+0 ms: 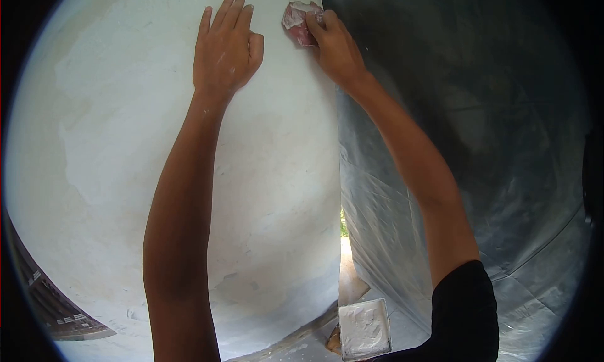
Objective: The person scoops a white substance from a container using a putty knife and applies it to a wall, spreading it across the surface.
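Flat against a large whitish surface (270, 173) lies my left hand (226, 50), its fingers stretched upward and nothing in it. To its right, my right hand (333, 44) pinches a reddish scraper (298, 23) smeared with white paste. The scraper is at the upper right edge of the whitish surface. Small white specks show on the back of my left hand. Low in the view, near my right sleeve, is a square tray (365, 329) of white paste.
Dark plastic sheeting (503, 142) hangs along the right, beside the whitish surface's edge. A narrow bright gap with some green shows between them. A dark brown object (56, 299) with light markings is at the lower left.
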Action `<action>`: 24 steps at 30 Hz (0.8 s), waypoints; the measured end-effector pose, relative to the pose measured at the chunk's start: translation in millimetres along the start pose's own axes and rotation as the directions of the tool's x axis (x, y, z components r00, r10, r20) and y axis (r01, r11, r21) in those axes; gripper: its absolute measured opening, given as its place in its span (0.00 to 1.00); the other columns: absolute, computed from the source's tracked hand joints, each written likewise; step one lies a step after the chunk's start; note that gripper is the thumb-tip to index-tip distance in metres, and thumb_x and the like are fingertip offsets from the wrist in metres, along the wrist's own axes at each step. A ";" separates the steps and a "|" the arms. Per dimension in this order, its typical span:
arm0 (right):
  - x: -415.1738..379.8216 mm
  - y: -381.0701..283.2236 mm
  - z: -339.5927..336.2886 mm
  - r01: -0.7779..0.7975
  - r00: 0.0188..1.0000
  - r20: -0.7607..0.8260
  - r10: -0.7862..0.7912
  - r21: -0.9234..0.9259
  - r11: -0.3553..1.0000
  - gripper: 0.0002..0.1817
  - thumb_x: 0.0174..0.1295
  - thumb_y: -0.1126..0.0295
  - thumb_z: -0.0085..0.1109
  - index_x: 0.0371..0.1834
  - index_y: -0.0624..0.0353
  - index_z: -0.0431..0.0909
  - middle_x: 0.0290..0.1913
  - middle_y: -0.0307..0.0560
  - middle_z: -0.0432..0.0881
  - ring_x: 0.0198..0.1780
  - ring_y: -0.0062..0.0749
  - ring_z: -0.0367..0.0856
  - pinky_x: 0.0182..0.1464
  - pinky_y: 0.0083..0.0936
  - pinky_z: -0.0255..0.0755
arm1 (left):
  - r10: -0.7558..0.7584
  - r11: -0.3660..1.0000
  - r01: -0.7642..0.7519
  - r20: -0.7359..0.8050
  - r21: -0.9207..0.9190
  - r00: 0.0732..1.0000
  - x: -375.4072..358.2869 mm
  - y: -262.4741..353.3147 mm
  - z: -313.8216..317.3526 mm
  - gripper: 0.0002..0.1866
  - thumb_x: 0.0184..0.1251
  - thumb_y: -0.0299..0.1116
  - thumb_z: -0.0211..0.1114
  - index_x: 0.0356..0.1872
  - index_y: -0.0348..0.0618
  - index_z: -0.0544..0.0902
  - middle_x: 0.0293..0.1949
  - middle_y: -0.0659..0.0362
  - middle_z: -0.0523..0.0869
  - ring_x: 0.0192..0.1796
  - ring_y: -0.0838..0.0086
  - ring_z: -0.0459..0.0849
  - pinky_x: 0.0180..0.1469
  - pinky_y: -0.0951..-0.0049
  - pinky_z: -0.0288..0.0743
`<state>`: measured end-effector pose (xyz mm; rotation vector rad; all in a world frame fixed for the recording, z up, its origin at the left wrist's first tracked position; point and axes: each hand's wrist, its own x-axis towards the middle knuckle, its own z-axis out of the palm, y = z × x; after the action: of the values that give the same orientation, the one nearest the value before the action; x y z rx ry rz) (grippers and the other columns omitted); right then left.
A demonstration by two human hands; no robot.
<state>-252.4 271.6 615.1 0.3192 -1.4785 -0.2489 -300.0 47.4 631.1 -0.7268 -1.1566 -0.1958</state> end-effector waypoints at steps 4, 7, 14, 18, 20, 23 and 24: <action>-42.3 -18.0 -21.5 -0.042 0.995 0.089 0.034 0.087 0.995 0.31 0.54 0.83 0.67 0.65 0.60 0.78 0.48 0.54 0.74 0.49 0.51 0.80 0.48 0.43 0.80 | -0.023 0.999 0.023 0.014 -0.026 1.000 -0.6 1.9 -1.2 0.23 0.66 0.28 0.53 0.62 0.36 0.82 0.70 0.51 0.79 0.76 0.61 0.71 0.80 0.50 0.58; -46.8 -15.5 -37.8 -0.112 0.984 0.156 0.089 0.144 0.983 0.32 0.53 0.83 0.67 0.65 0.60 0.78 0.48 0.54 0.74 0.48 0.50 0.80 0.47 0.43 0.80 | -0.018 1.000 0.018 0.016 -0.013 1.000 -0.3 2.5 -1.0 0.23 0.66 0.28 0.53 0.62 0.36 0.82 0.70 0.51 0.79 0.76 0.62 0.71 0.80 0.51 0.57; 39.9 22.5 -17.1 -0.130 0.991 0.010 0.130 0.084 0.988 0.15 0.75 0.72 0.53 0.60 0.63 0.79 0.48 0.62 0.77 0.49 0.57 0.80 0.48 0.46 0.74 | -0.007 1.000 0.007 0.028 -0.002 1.000 -0.4 1.7 -1.4 0.24 0.66 0.29 0.53 0.62 0.37 0.82 0.70 0.52 0.79 0.77 0.62 0.71 0.81 0.51 0.57; 5.0 16.2 -6.1 -0.025 0.999 0.034 0.025 0.004 1.000 0.31 0.54 0.83 0.67 0.65 0.58 0.80 0.43 0.51 0.72 0.44 0.47 0.80 0.46 0.42 0.79 | 0.003 1.000 -0.003 -0.002 -0.003 1.000 -2.6 0.4 1.1 0.23 0.66 0.30 0.54 0.60 0.36 0.82 0.68 0.51 0.81 0.75 0.62 0.73 0.79 0.50 0.59; -22.8 2.1 -17.5 -0.059 0.995 0.079 0.058 0.004 0.998 0.32 0.51 0.84 0.69 0.64 0.60 0.80 0.46 0.53 0.73 0.46 0.49 0.80 0.47 0.43 0.79 | 0.021 1.000 -0.021 -0.043 -0.003 0.999 -0.9 0.0 2.3 0.22 0.66 0.31 0.54 0.58 0.36 0.83 0.66 0.50 0.82 0.74 0.62 0.74 0.78 0.49 0.61; -46.0 -3.8 -32.5 -0.190 0.968 0.185 0.169 0.101 0.977 0.32 0.52 0.82 0.68 0.65 0.58 0.79 0.47 0.54 0.73 0.47 0.50 0.81 0.48 0.44 0.81 | -0.011 1.000 0.011 0.013 0.010 1.000 0.0 2.3 0.3 0.24 0.66 0.28 0.52 0.62 0.37 0.82 0.70 0.52 0.79 0.77 0.63 0.71 0.81 0.51 0.57; -38.7 -1.1 -33.1 -0.187 0.969 0.184 0.167 0.098 0.978 0.32 0.52 0.82 0.68 0.65 0.58 0.79 0.47 0.54 0.73 0.47 0.50 0.81 0.48 0.44 0.81 | -0.011 1.000 0.011 0.015 0.011 1.000 0.3 2.2 0.3 0.24 0.66 0.28 0.52 0.62 0.37 0.82 0.70 0.52 0.79 0.77 0.63 0.71 0.81 0.51 0.57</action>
<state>-222.5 286.2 576.5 0.2598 -1.6879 -0.0492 -299.0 49.3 630.5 -0.7131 -1.1748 -0.1931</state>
